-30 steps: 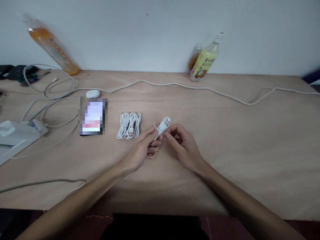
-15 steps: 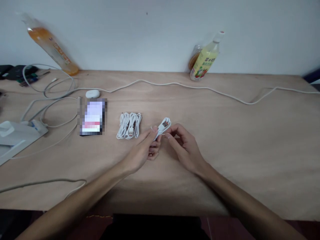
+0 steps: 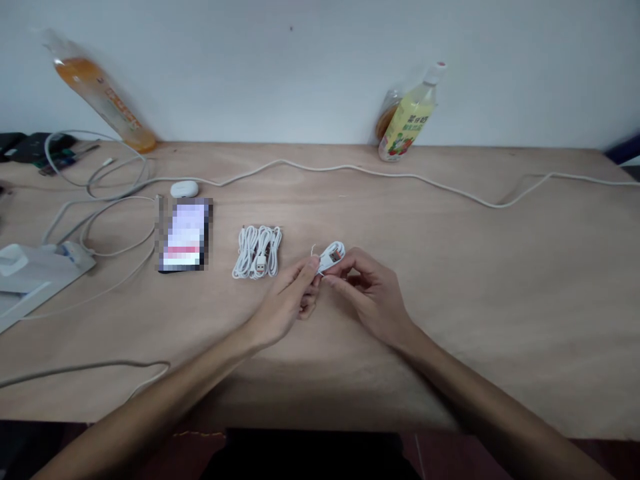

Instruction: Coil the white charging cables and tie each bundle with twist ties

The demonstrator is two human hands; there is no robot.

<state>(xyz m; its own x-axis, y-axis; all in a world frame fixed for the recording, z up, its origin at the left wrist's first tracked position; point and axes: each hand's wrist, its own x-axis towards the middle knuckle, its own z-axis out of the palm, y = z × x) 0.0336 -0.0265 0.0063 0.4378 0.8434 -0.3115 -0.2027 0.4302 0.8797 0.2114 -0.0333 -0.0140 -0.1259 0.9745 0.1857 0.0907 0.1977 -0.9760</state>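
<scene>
1. We hold a small coiled white USB cable (image 3: 331,255) in both hands, just above the pale wooden bench (image 3: 450,280). It sits a short way to the right of the bundle of white cables (image 3: 257,251) that lies flat on the bench, and the two are apart.
2. Our left hand (image 3: 287,303) is closed, with thumb and forefinger pinching the near end of the small coiled white USB cable. It lies to the near right of the bundle.
3. Our right hand (image 3: 373,293) is also closed on the small coiled white USB cable and grips it from the side away from the bundle. The other fingers are curled in under it.
4. A thin white tail pokes up from the held coil on the side facing the bundle. The plug with its orange insert shows at the far end.
5. A black phone with a lit screen (image 3: 185,235) lies near the bundle, to its left. A white oval earbud case (image 3: 184,189) sits just beyond the phone.
6. A long white cord (image 3: 400,176) crosses the bench well behind the bundle.
7. A yellow-green plastic bottle (image 3: 407,120) stands at the wall, far behind and right of the bundle. An orange-filled plastic bottle (image 3: 100,93) leans at the wall, far behind and left of it.
</scene>
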